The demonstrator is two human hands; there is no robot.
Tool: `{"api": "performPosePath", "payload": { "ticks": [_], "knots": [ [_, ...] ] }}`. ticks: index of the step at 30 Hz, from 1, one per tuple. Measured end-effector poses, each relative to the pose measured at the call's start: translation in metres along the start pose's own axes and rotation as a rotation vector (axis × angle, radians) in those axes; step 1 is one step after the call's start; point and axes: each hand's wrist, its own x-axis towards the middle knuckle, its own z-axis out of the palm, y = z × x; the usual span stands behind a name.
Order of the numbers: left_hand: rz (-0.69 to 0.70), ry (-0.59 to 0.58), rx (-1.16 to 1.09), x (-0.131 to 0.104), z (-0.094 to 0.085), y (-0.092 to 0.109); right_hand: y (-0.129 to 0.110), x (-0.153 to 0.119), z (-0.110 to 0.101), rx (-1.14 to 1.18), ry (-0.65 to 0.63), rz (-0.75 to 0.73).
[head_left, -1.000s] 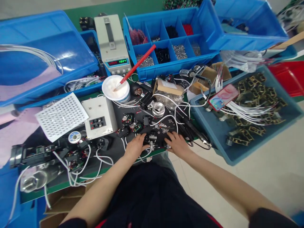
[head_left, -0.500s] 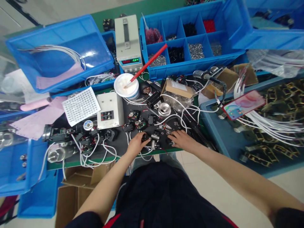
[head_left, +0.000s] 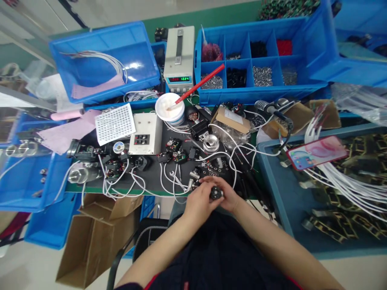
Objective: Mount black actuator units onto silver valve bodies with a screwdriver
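Note:
Near the front edge of the dark work mat [head_left: 151, 173], my left hand [head_left: 199, 203] and my right hand [head_left: 225, 193] meet around a small round black part [head_left: 215, 193]. Fingers of both hands are wrapped against it, and its top faces up between them. Just left of the fingertips lie silver metal fittings [head_left: 194, 175]. Small metal rings [head_left: 215, 169] are scattered beyond my right hand. Black assemblies with green boards [head_left: 178, 155] and white cables rest farther back.
A white tub [head_left: 169, 108] holds a red-handled brush [head_left: 201, 82]. Behind stand a power supply [head_left: 179, 58] and a divided blue bin [head_left: 260, 94]. At right, a phone [head_left: 317, 152] lies over a grey-blue crate [head_left: 273, 189]. Cables cross the mat.
My hands have come together at the mat's front edge, my left hand moving right. The black part is now held between them. The camera view has shifted.

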Motion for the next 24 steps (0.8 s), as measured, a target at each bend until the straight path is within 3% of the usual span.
{"api": "performPosePath", "payload": {
  "ticks": [5, 9, 11, 15, 18, 21, 24],
  "knots": [
    [-0.065, 0.019, 0.114, 0.013, 0.017, -0.013, 0.019, 0.007, -0.006, 0.05, 0.052, 0.074],
    [-0.033, -0.022, 0.107, 0.015, 0.007, -0.026, 0.011, -0.003, -0.013, -0.055, 0.102, 0.027],
    [-0.093, 0.015, 0.138, 0.019, -0.004, -0.036, -0.001, -0.008, -0.017, -0.16, 0.139, -0.019],
    [-0.246, 0.11, 0.279, 0.038, -0.018, -0.059, -0.029, -0.008, -0.025, -0.519, 0.32, -0.152],
    [-0.276, 0.087, 0.365, 0.057, -0.012, -0.065, -0.044, -0.003, -0.024, -0.898, 0.458, -0.226],
    [-0.281, 0.075, 0.4, 0.069, -0.004, -0.063, -0.052, 0.001, -0.018, -1.254, 0.551, -0.175],
    [-0.255, 0.072, 0.38, 0.067, -0.009, -0.066, -0.059, 0.002, -0.011, -1.53, 0.604, -0.081]
  ]
}}
